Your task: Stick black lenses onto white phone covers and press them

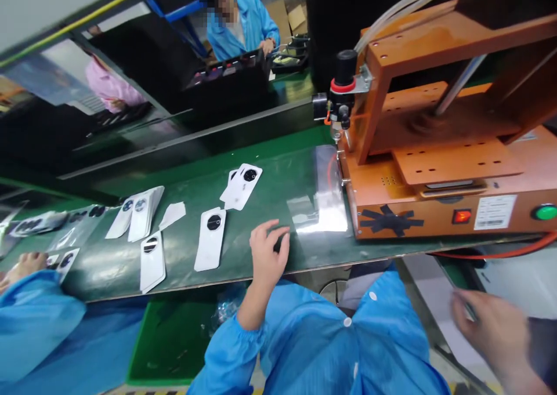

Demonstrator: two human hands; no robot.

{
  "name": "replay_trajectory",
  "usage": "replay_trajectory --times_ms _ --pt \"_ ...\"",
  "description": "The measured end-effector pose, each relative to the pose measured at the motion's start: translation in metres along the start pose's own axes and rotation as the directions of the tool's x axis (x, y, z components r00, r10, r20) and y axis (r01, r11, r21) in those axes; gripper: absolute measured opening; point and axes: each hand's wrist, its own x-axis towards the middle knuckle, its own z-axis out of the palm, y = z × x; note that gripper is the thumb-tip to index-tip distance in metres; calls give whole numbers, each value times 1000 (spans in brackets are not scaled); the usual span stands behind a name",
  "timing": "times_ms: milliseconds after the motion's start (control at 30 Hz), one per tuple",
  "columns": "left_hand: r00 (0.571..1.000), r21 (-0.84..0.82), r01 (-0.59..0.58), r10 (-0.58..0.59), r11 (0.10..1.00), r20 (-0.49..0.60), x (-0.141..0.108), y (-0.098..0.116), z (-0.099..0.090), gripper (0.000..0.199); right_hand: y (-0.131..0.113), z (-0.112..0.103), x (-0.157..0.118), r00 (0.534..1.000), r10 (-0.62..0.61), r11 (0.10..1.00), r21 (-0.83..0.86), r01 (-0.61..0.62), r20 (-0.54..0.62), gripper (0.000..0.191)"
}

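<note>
My left hand (267,253) is over the front edge of the green table (183,279), its fingers curved and thumb apart, with nothing in it. Nearest to it on the left lies a white phone back panel (209,247) with a round black camera area. Behind that, two or more panels (243,187) overlap. A piece of clear film (324,218) lies flat to the hand's right. Farther left are another panel pair (152,267), a fanned stack of white panels (145,212) and a small white sheet (173,215). My right hand is not visible.
An orange press machine (374,203) stands at the right. A co-worker's hand (28,264) touches panels at far left; another person's blurred, dark-sleeved hand (491,325) is at lower right. A green bin (169,337) sits below the table. People work beyond the partition.
</note>
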Motion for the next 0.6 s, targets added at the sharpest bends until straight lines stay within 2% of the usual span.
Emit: replay_trajectory --times_ms 33,100,133,200,233,300,367,467,600 --pt "1000 -1 23 -23 1000 9 12 -3 2 16 -17 14 4 984 -176 984 -36 177 29 21" --pt "996 -14 85 -85 996 23 37 -13 9 17 -63 42 18 879 -468 883 8 470 91 34" --pt "993 -19 119 -119 993 28 50 -19 13 18 -90 53 28 849 -516 856 90 508 117 36" --pt "982 -15 184 -183 983 46 74 -31 24 20 -141 69 51 817 -565 818 202 538 112 34" --pt "976 -9 210 -209 978 57 85 -36 31 21 -164 75 62 783 -613 779 244 577 105 31" --pt "967 0 243 -242 970 78 102 -46 44 25 -200 82 80 749 -660 730 292 618 65 29" --pt "958 -20 276 -274 961 81 114 -51 56 28 -222 89 93 739 -673 707 325 628 35 27" --pt "942 -102 334 -327 937 76 120 -54 64 24 -236 96 104 742 -668 706 364 607 59 23" --pt "943 -231 333 -321 914 90 114 -45 50 16 -246 96 126 764 -627 747 396 534 152 20"
